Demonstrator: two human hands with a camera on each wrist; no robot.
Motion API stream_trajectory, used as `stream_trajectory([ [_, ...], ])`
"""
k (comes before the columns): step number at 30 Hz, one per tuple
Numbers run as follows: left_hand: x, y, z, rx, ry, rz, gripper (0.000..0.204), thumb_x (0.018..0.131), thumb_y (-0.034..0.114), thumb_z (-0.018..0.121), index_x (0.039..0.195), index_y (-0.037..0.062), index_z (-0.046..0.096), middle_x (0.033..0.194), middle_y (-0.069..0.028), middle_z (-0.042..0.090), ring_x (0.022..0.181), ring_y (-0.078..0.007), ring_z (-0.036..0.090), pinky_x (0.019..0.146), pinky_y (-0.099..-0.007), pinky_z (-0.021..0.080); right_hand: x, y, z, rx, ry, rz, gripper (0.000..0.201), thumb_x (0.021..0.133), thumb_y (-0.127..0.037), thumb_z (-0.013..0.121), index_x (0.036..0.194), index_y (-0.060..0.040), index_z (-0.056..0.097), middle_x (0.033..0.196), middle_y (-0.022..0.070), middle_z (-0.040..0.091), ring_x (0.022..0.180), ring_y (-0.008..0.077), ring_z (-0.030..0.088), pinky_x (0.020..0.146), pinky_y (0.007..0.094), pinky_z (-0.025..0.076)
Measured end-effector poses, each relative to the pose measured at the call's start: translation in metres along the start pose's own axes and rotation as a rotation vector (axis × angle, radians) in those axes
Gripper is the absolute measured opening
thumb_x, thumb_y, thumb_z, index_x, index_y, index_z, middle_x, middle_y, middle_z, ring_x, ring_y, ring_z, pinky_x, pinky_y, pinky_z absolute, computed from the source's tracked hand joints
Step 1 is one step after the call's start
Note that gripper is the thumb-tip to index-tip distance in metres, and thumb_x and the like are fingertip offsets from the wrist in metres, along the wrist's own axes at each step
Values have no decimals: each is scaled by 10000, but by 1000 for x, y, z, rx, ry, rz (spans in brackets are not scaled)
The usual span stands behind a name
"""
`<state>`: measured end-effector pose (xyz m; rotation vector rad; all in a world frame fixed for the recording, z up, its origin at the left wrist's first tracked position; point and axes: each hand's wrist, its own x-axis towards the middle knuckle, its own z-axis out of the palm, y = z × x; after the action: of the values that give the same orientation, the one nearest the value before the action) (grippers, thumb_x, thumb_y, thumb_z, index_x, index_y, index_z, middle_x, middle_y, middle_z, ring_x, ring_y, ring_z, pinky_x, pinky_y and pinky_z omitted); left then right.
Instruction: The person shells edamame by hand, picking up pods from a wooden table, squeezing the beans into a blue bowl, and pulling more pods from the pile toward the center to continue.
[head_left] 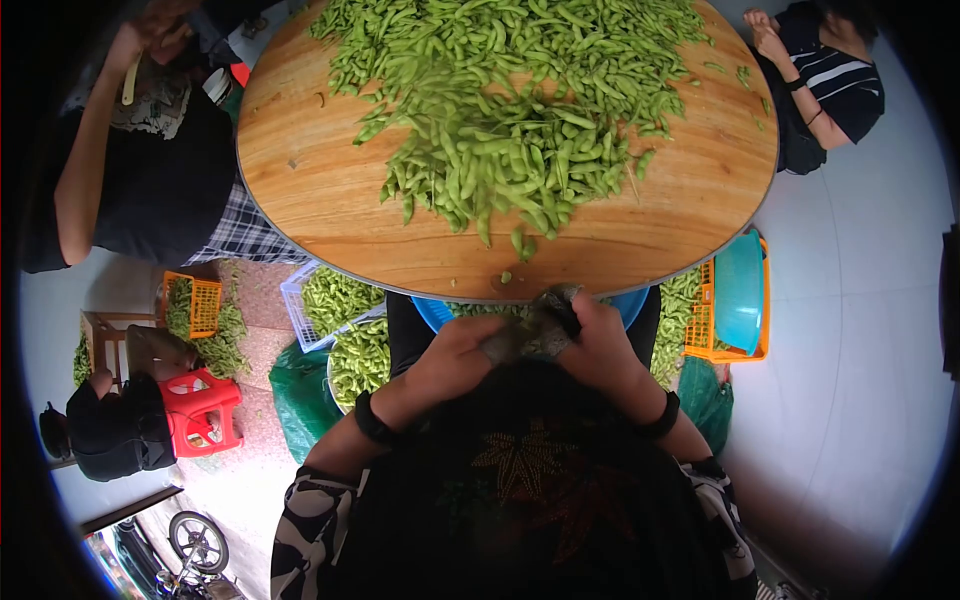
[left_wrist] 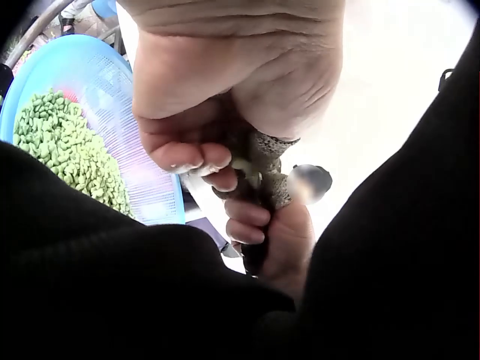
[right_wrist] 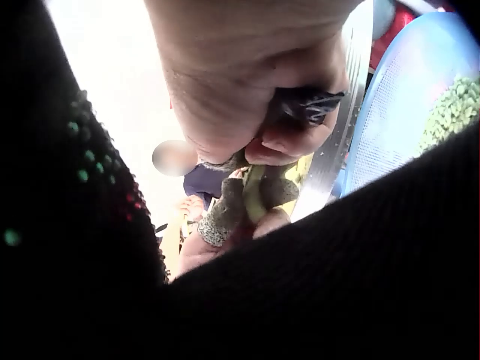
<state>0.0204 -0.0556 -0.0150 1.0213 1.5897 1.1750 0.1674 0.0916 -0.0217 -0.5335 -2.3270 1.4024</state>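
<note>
Just past the table's near edge, my left hand [head_left: 455, 355] and right hand [head_left: 602, 350] meet with fingers curled and thumbs close together. A green soybean pod [right_wrist: 256, 191] shows between them in the right wrist view, pinched by both hands. Grey speckled covers [left_wrist: 271, 144] sit on the thumbs. Dark wrapping [right_wrist: 304, 109] lies around fingers of the right hand. Below the hands, a blue mesh basket [left_wrist: 154, 150] holds loose shelled beans [left_wrist: 67, 146]. A big heap of pods [head_left: 510, 150] covers much of the round wooden table [head_left: 320, 200] ahead.
Orange crates [head_left: 765, 300], a white crate [head_left: 292, 300] and green sacks [head_left: 300, 395] stand around the table. One person [head_left: 150, 180] is at the left, another [head_left: 835, 90] at the far right. A red stool [head_left: 205, 410] is behind on the left.
</note>
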Motion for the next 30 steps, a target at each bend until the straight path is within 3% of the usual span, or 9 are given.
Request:
stream_trajectory([
  [7, -3, 0, -8, 188, -29, 118, 136, 878, 98, 607, 976, 3, 611, 817, -174, 620, 728, -321, 614, 671, -348, 490, -2, 0, 4, -231, 24, -152, 245, 709, -91, 696, 886, 15, 564, 790, 200, 607, 765, 407, 609, 631, 392, 495],
  [10, -4, 13, -12, 151, -106, 139, 152, 881, 98, 614, 1007, 13, 615, 809, -135, 627, 727, -240, 615, 668, -324, 483, -2, 4, 3, -95, -72, -143, 185, 757, -94, 692, 872, 15, 596, 771, 158, 620, 697, 322, 621, 611, 368, 489],
  [12, -4, 10, -12, 47, -128, 97, 154, 894, 107, 605, 1019, 16, 617, 803, -102, 625, 733, -193, 600, 670, -308, 475, 0, 3, 5, 349, -89, 35, 147, 823, -96, 669, 893, 19, 610, 728, 79, 611, 631, 175, 575, 562, 337, 464],
  [13, -3, 9, -13, -51, -151, 61, 157, 908, 115, 595, 1031, 20, 619, 798, -70, 623, 739, -146, 584, 672, -292, 468, 2, 1, 2, 349, -91, 38, 147, 823, -96, 669, 893, 19, 610, 728, 79, 611, 631, 175, 575, 562, 337, 464],
  [15, -3, 4, -16, -105, -219, -6, 172, 918, 121, 583, 1056, 24, 618, 822, -45, 620, 767, -114, 562, 689, -275, 460, 3, -3, -7, 318, -325, 351, 144, 876, -100, 632, 970, 7, 614, 739, 12, 600, 672, 78, 537, 570, 291, 452],
  [18, -2, 7, -19, -217, -321, -109, 201, 933, 131, 565, 1101, 32, 612, 887, -30, 627, 829, -87, 548, 732, -263, 454, 2, -4, -11, 657, -375, 499, 170, 885, -103, 619, 1026, -10, 606, 796, -1, 608, 729, 69, 549, 628, 255, 461],
  [25, 0, 5, -6, -73, -269, -38, 245, 938, 160, 558, 1144, 33, 598, 998, -78, 653, 957, -144, 592, 841, -309, 465, -4, 13, 12, 559, -211, 420, 184, 912, -141, 591, 1050, -20, 604, 852, -10, 617, 782, 67, 553, 693, 248, 466],
  [28, -1, 9, -6, -29, -246, -133, 250, 929, 162, 559, 1138, 29, 599, 982, -105, 658, 941, -167, 611, 836, -318, 473, -6, 15, 13, 480, -187, 445, 191, 885, -155, 613, 1006, -8, 619, 863, 63, 653, 769, 150, 622, 695, 293, 487],
  [30, -3, 1, -7, 15, -212, -116, 248, 923, 157, 559, 1132, 28, 601, 976, -122, 659, 935, -189, 623, 828, -325, 478, -8, 14, 8, -2, -150, 265, 213, 844, -166, 640, 968, 7, 627, 886, 175, 658, 798, 295, 657, 697, 352, 502],
])
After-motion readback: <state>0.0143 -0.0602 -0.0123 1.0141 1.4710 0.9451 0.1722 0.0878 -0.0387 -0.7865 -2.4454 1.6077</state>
